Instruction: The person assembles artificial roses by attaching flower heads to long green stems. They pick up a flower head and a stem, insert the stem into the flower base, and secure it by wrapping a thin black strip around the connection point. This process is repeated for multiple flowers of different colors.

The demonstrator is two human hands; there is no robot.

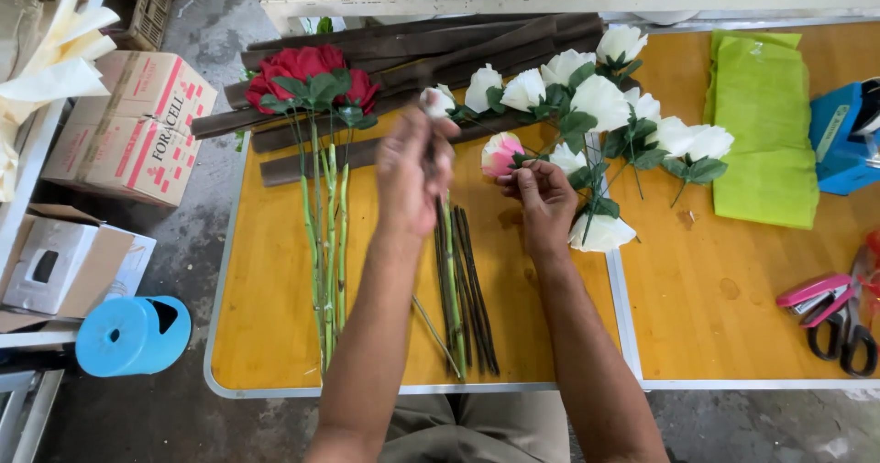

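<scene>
Two bare hands work over the yellow counter (275, 270) at the centre of the frame. Left hand (410, 177) has its fingers closed round a bunch of green and dark stems (461, 280), topped by a small white bud (437, 102) showing above the knuckles. Right hand (543, 202) pinches the base of a pink-and-white rose head (500, 153), its petals tightly cupped. White roses (600, 105) lie just beside it, red roses (307, 76) at upper left.
</scene>
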